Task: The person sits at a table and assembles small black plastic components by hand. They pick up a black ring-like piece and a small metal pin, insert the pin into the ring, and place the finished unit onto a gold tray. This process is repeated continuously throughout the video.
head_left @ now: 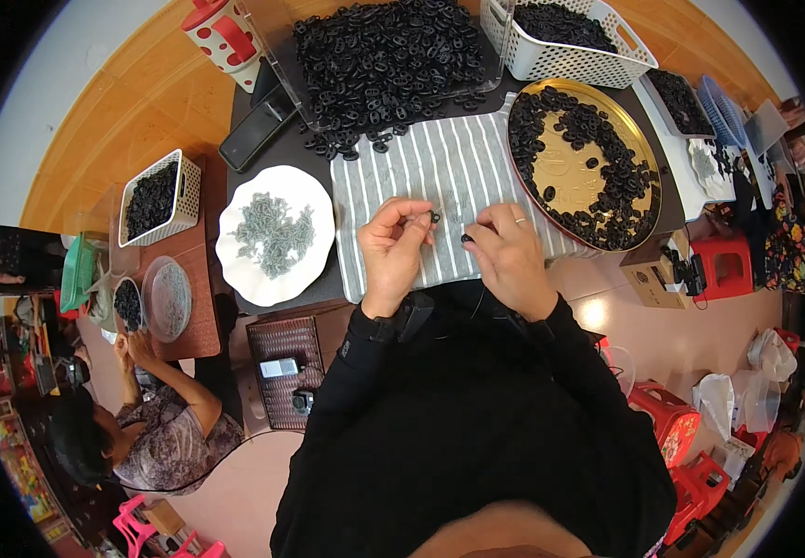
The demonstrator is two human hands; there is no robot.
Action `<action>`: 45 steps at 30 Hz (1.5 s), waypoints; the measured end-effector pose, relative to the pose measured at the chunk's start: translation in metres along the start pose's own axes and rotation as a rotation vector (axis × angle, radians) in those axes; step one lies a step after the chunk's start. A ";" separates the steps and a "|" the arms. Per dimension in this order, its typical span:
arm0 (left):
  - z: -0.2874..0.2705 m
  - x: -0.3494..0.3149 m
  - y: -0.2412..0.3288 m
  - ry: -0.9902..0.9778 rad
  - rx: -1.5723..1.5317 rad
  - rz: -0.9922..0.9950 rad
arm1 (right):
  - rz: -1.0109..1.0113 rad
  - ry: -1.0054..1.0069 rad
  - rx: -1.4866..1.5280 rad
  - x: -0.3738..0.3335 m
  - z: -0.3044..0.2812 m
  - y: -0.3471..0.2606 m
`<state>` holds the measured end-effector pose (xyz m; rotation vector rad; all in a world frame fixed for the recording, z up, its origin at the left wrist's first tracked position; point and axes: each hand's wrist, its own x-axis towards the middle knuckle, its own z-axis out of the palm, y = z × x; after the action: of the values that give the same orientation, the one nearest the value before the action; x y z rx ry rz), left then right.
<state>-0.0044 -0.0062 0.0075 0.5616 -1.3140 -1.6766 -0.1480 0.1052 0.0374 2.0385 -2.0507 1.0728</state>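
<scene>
Above a grey cloth with white stripes [439, 158], my left hand [393, 249] pinches a small dark round piece [435, 217] between thumb and fingertips. My right hand [515, 259], with a ring on one finger, is closed on a small black plastic piece [466, 238]. The two pieces are apart, and fingers partly cover both. Left of the cloth, a white scalloped plate [239, 279] bears a pile of small grey-clear parts [274, 234]. To the right stands a round gold tray [570, 172] with black oval pieces [598, 121] strewn around it.
A clear bin of black pieces [388, 65] stands at the back, beside a white perforated basket [560, 63]. A phone [258, 130] and a red-dotted jug [221, 42] are at the back left. At left, another person [156, 418] works at a brown table [196, 316]. Red stools [667, 418] stand at right.
</scene>
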 end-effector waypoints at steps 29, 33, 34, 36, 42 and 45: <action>-0.001 0.000 0.001 -0.035 0.055 0.001 | 0.146 0.109 -0.167 -0.002 0.005 0.001; 0.000 -0.001 0.001 -0.022 0.029 -0.023 | 0.078 0.120 -0.044 -0.003 0.011 0.011; 0.000 -0.001 0.001 -0.020 0.021 -0.026 | 0.066 0.135 0.032 -0.006 0.013 0.015; -0.001 -0.001 0.000 -0.016 0.016 -0.023 | 0.163 0.139 0.295 -0.005 0.014 0.017; -0.001 -0.002 0.002 -0.009 0.023 -0.053 | 0.537 0.133 0.988 0.012 0.021 0.010; 0.000 -0.002 0.002 -0.018 0.036 -0.048 | 0.590 0.127 1.098 0.012 0.025 0.015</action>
<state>-0.0031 -0.0048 0.0088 0.6042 -1.3560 -1.7036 -0.1521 0.0803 0.0178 1.4552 -2.2738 2.8219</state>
